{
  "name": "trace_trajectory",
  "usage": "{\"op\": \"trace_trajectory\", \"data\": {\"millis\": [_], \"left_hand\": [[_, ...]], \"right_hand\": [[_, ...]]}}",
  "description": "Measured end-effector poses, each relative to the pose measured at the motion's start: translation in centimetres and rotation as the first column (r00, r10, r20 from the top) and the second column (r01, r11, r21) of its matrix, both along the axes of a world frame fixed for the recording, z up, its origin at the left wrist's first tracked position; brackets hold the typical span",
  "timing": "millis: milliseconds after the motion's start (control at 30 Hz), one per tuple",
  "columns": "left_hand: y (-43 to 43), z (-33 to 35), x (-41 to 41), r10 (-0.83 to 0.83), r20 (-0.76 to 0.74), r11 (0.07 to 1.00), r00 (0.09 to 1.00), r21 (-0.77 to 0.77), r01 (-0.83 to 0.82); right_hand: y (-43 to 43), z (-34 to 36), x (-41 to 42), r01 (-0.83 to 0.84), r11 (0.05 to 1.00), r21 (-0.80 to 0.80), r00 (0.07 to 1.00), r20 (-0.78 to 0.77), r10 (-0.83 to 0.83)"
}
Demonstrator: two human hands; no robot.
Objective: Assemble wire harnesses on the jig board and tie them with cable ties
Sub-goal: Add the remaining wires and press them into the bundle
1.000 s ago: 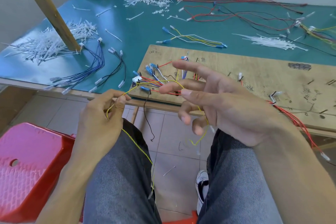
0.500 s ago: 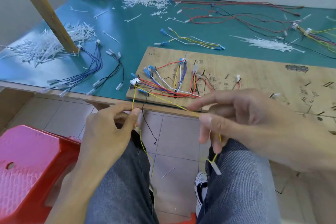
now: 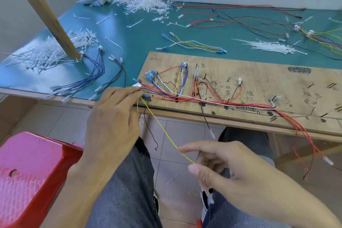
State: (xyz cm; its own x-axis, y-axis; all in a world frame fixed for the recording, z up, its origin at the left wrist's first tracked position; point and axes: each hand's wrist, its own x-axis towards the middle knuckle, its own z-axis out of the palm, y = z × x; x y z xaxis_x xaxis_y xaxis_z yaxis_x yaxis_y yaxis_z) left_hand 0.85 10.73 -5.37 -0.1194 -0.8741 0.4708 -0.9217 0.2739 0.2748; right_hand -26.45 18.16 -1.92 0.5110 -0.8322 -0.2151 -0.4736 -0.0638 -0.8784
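The wooden jig board (image 3: pixel 259 76) lies on the teal table with red, white, blue and black wires routed between its pegs. A white connector (image 3: pixel 136 86) sits at the board's left corner. My left hand (image 3: pixel 112 116) rests at that corner, fingertips on the wires beside the connector. A yellow wire (image 3: pixel 162 131) runs from there down over the table edge to my right hand (image 3: pixel 227 170), which pinches it between thumb and fingers above my lap. A red wire bundle (image 3: pixel 303 135) hangs off the board's front edge at the right.
Heaps of white cable ties lie at the left (image 3: pixel 46 55), back (image 3: pixel 146 4) and right (image 3: pixel 268 46). Loose blue and black wires (image 3: pixel 92 74) and a yellow-white set (image 3: pixel 192 44) lie on the table. A wooden post (image 3: pixel 46 15) slants at left; a red stool (image 3: pixel 31 177) stands beside my knee.
My left hand rose from below the table edge to the board's left corner. My right hand slid down the yellow wire toward my lap, drawing it taut.
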Motion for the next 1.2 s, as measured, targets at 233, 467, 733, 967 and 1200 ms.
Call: {"op": "trace_trajectory", "data": {"millis": [233, 467, 733, 967, 1200], "left_hand": [[-0.1, -0.5, 0.1, 0.050, -0.006, 0.999, 0.999, 0.022, -0.050], [0.3, 0.8, 0.0, 0.015, 0.173, 0.997, 0.985, 0.070, -0.027], [0.6, 1.7, 0.2, -0.004, 0.209, 0.993, 0.978, 0.116, -0.021], [0.2, 3.5, 0.9, -0.091, 0.370, 0.985, 0.925, 0.173, 0.027], [-0.1, 3.4, -0.6, -0.078, 0.374, 0.978, 0.924, 0.209, -0.003]], "right_hand": [[0.5, -0.5, 0.2, -0.027, 1.000, -0.003, 0.999, 0.018, 0.027], [0.3, -0.5, 0.2, -0.045, 0.999, -0.009, 0.998, 0.032, 0.045], [-0.1, -0.1, -1.2, 0.009, 1.000, 0.029, 0.996, 0.084, -0.011], [-0.8, 0.5, -3.9, 0.204, 0.977, 0.059, 0.958, 0.195, -0.212], [-1.0, 1.4, -8.0, 0.254, 0.965, 0.060, 0.942, 0.213, -0.261]]}}
